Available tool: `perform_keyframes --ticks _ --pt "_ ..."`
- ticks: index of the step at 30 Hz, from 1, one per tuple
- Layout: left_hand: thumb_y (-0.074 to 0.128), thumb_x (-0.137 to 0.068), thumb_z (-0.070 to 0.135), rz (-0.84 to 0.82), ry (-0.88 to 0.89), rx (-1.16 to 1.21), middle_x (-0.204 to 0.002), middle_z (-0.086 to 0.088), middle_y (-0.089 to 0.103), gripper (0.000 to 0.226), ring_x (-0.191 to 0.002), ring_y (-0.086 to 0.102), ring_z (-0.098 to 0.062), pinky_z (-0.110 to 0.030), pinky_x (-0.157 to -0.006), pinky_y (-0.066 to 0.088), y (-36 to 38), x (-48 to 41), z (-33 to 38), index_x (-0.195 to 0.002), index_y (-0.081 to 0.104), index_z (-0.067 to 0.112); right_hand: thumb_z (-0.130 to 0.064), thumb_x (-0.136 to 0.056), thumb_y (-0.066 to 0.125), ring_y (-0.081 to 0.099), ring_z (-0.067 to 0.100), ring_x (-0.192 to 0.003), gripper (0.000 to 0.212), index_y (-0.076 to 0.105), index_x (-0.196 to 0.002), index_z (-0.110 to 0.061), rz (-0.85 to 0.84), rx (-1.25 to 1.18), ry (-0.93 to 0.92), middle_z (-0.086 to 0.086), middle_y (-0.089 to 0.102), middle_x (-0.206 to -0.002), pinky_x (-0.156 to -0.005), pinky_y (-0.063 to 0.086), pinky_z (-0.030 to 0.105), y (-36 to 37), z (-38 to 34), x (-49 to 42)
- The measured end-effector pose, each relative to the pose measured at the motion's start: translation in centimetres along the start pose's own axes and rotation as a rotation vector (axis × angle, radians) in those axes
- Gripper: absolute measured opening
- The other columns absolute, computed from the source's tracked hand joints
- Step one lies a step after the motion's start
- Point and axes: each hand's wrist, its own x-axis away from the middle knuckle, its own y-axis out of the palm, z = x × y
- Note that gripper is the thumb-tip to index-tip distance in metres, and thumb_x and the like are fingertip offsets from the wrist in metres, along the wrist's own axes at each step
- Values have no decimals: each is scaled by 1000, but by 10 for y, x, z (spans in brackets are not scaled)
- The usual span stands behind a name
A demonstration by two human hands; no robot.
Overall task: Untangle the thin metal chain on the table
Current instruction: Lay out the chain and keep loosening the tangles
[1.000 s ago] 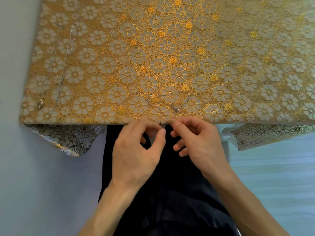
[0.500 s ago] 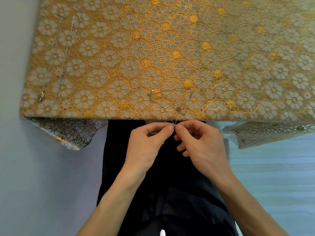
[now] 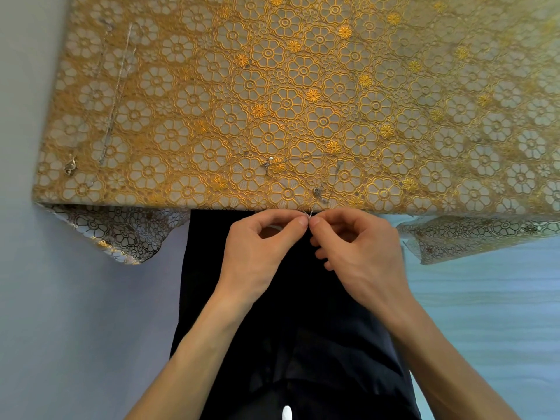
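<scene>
Two bare hands are seen from above, brought together at the near edge of a table. The left hand (image 3: 257, 253) and the right hand (image 3: 357, 253) are held fingertip to fingertip, with the thumb and forefinger of each curled into a pinch and the other fingers tucked under.

A thin metal chain (image 3: 317, 191) is pinched by both hands where the fingertips meet, right at the table's edge. From there it is led away from the hands onto the table. A small tangled clump is seen just beyond the right hand's fingertips. Fainter strands are spread farther out in a loose loop, with a small bright end piece (image 3: 268, 163) beyond the left hand. The strands' exact course cannot be followed against the pattern.

The table is covered by a gold floral tablecloth (image 3: 424, 86), whose hanging corners are seen on either side of the hands. Far to the left of the left hand, a second chain (image 3: 116, 101) is laid out almost straight, with a clasp (image 3: 70, 167) near its closer end. Dark clothing (image 3: 288, 344) is seen beneath the hands and forearms.
</scene>
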Motion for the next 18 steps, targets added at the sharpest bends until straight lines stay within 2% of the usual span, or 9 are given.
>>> perform_keyframes --ticks 4,10,14,18 --pt "77 -86 22 0 -4 12 -70 9 72 4 -71 63 -8 -28 -75 48 0 1 1 -84 80 20 -28 -89 70 71 12 -67 10 74 -80 -28 -13 24 -11 -12 73 -69 -70 60 48 0 1 1" --pt "77 -86 22 0 11 -38 -69 10 72 5 -70 64 -6 -25 -76 50 0 0 0 -83 80 21 -29 -89 69 71 12 -67 10 74 -80 -28 -33 42 -24 -11 73 -70 -70 61 47 -2 1 2" --pt "75 -87 22 -31 -3 -28 -64 14 70 6 -65 61 1 -12 -66 43 -1 0 2 -82 79 21 -28 -90 69 70 11 -66 10 73 -81 -28 -32 72 -44 -12 71 -68 -67 60 46 -2 2 2" --pt "77 -85 20 -26 8 -56 -71 11 73 9 -71 64 0 -15 -72 47 -1 -2 2 -77 79 23 -27 -91 68 70 11 -66 9 72 -82 -28 -35 97 -58 -14 71 -68 -65 60 44 -2 3 2"
